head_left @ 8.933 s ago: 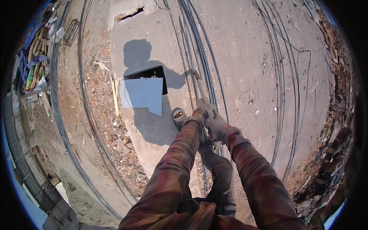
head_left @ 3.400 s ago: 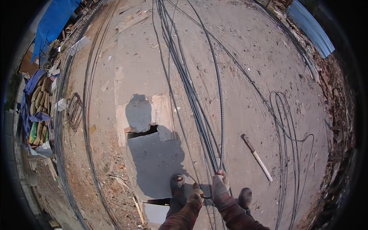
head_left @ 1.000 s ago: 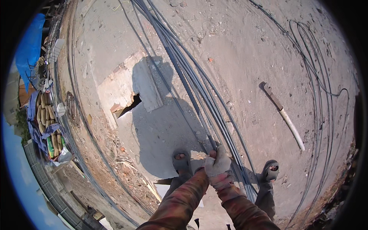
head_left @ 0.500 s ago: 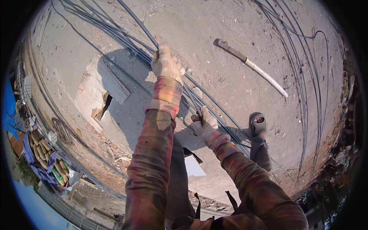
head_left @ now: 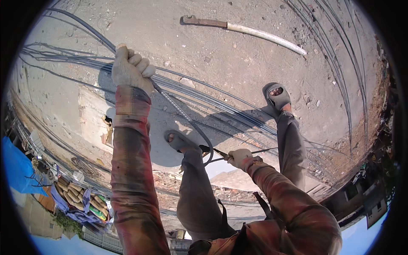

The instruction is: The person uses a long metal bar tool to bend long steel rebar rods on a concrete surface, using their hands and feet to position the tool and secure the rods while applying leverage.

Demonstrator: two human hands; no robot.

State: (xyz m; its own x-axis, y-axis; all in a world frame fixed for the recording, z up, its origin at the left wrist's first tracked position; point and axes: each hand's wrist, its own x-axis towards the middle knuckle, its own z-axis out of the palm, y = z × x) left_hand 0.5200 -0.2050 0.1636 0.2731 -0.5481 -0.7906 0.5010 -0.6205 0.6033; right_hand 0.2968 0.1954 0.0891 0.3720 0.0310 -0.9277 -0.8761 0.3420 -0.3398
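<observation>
My gloved left hand (head_left: 131, 68) is stretched far forward and grips a long steel reinforcing bar (head_left: 182, 114), which curves from that hand down between my legs. My gloved right hand (head_left: 240, 158) is closed on the same bar near its bent lower part, close to my knees. A bundle of long steel bars (head_left: 229, 106) lies across the concrete ground beneath both hands. My feet in sandals (head_left: 277, 96) stand on either side of the bundle.
A bending tool with a white pipe handle (head_left: 250, 29) lies on the ground ahead. More thin bars (head_left: 340, 63) curve along the right. A broken hole in the slab (head_left: 108, 134) lies left, with rubble, stacked sacks (head_left: 80, 199) and a blue tarp (head_left: 19, 165) beyond.
My left hand has reached further out along the bar since half a second ago, and the view has tilted. My right hand has stayed low, gripping the bar.
</observation>
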